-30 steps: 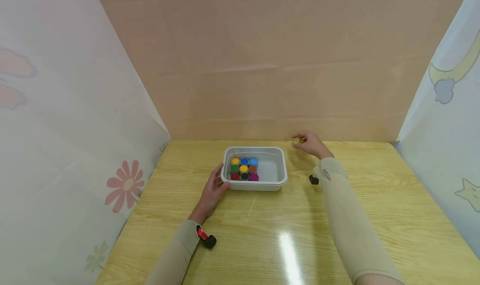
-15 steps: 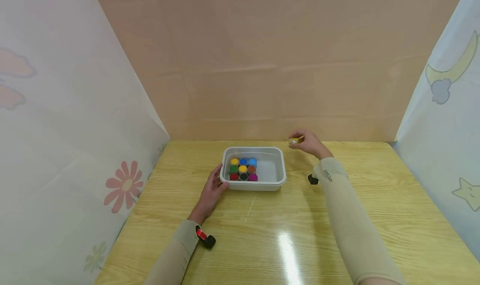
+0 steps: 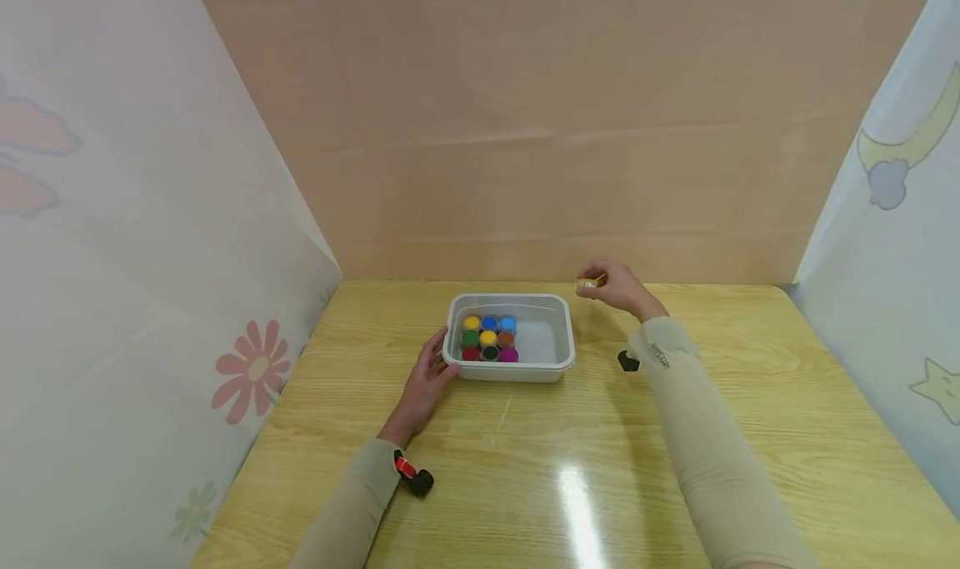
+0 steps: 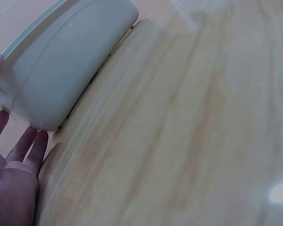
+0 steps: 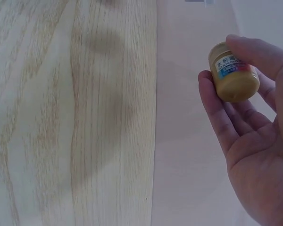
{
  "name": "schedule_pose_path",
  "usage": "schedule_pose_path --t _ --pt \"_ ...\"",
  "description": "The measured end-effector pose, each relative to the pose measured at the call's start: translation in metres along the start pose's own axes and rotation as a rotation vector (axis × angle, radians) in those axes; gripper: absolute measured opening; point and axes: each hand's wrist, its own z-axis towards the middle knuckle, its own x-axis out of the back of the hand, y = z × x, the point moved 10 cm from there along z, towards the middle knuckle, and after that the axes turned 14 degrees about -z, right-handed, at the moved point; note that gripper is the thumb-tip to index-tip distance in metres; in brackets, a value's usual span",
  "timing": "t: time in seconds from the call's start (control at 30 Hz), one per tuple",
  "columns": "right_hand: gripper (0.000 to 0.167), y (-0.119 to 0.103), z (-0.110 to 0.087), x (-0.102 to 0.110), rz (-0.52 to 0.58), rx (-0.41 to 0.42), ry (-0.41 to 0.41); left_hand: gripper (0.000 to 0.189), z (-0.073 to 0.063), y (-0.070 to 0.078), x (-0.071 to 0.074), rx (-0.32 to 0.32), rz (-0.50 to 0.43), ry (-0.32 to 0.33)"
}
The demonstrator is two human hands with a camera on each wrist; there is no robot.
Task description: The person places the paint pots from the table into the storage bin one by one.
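Observation:
My left hand (image 3: 424,386) rests against the left end of a white plastic tub (image 3: 510,371), thumb near its front corner. In the left wrist view, fairly straight fingers (image 4: 37,153) touch the tub's wall (image 4: 61,70) low down. Inside the tub, several small paint jars (image 3: 488,337) with coloured tops stand in rows on the left side. Beyond the tub's right back corner, my right hand (image 3: 617,288) pinches a yellow paint jar (image 5: 237,87) between thumb and fingers. The jar is tilted and held above the table, its printed label showing in the right wrist view.
The wooden table (image 3: 495,469) runs back to a brown paper-covered wall (image 3: 480,136). Patterned white sheets (image 3: 150,219) flank it on both sides. Black wrist cameras sit at both cuffs, the left one (image 3: 418,481) lying close to the tabletop.
My right hand has shifted slightly left with the yellow paint jar, whose label has turned a little more into view. The left hand and the tub stay in place.

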Motion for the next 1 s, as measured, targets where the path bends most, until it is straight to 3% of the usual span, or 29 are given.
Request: schedule_pose_path --t 1.0 --pt "0.038 -0.032 -0.007 0.013 0.034 0.023 0.037 0.068 0.0 0.0 -0.001 -0.004 -0.001 0.011"
